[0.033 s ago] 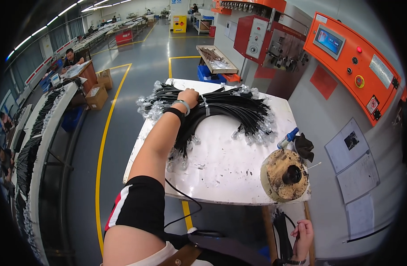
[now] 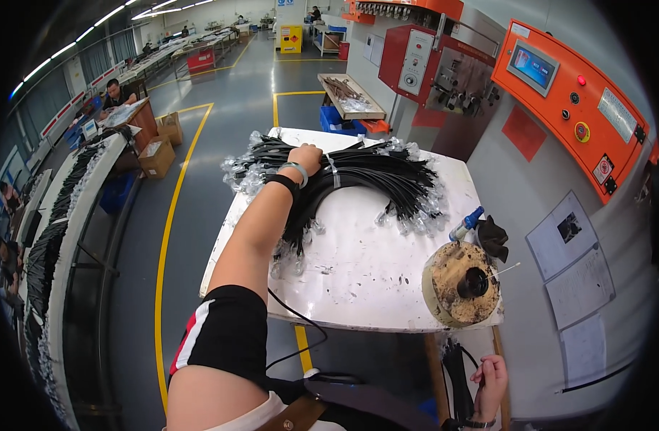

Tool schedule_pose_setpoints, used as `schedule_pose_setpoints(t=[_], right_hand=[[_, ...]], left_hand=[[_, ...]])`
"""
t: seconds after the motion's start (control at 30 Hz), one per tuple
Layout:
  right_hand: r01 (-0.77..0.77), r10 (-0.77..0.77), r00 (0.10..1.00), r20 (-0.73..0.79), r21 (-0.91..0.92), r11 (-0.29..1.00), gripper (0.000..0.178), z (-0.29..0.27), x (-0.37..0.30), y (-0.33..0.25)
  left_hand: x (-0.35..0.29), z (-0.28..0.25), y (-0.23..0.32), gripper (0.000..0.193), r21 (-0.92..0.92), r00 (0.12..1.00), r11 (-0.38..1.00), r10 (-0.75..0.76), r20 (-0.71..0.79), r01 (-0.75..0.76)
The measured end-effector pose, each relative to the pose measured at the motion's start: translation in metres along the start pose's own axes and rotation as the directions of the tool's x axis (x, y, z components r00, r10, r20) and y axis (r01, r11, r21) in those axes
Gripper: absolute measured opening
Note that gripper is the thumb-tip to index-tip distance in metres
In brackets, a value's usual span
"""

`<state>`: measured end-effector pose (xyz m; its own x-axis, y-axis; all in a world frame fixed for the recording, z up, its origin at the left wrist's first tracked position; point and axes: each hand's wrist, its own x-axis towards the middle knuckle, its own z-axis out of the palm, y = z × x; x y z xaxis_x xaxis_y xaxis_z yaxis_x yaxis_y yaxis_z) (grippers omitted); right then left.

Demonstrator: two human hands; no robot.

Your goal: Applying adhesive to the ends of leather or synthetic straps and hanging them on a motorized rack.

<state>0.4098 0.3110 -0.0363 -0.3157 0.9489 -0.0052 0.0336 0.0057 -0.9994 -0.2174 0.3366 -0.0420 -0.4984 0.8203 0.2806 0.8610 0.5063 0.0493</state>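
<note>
A big bundle of black cables with clear plastic-bagged ends lies across the far half of a white table. My left hand reaches out over it and is closed in a fist on the bundle, beside a white tie. The wrist carries a black band and a pale bracelet. Low down at the table's near right corner, my right hand is curled on a short hanging bunch of black cables below the table edge.
A round worn spool, a blue-handled tool and a black cloth sit at the table's right edge. An orange control panel and a red machine stand behind. A long bench with cables, cardboard boxes and seated people are on the left.
</note>
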Motion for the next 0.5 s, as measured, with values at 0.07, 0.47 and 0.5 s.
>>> schedule_pose_setpoints(t=[0.07, 0.47, 0.5], right_hand=[[0.001, -0.001, 0.999, 0.035, -0.011, 1.000, 0.012, 0.004, 0.001, -0.001], [-0.061, 0.054, 0.980, 0.190, 0.028, 0.998, 0.010, 0.036, 0.010, 0.003], [-0.060, 0.053, 0.978, 0.202, 0.029, 0.998, 0.010, 0.041, 0.013, 0.002]], left_hand=[[0.000, 0.001, -0.001, 0.016, 0.055, 0.999, 0.998, 0.032, -0.032, -0.030], [-0.078, -0.102, -0.074, 0.018, -0.049, 0.723, 0.974, -0.197, -0.662, 0.221], [-0.090, -0.118, -0.076, 0.018, -0.044, 0.721, 0.972, -0.202, -0.663, 0.232]])
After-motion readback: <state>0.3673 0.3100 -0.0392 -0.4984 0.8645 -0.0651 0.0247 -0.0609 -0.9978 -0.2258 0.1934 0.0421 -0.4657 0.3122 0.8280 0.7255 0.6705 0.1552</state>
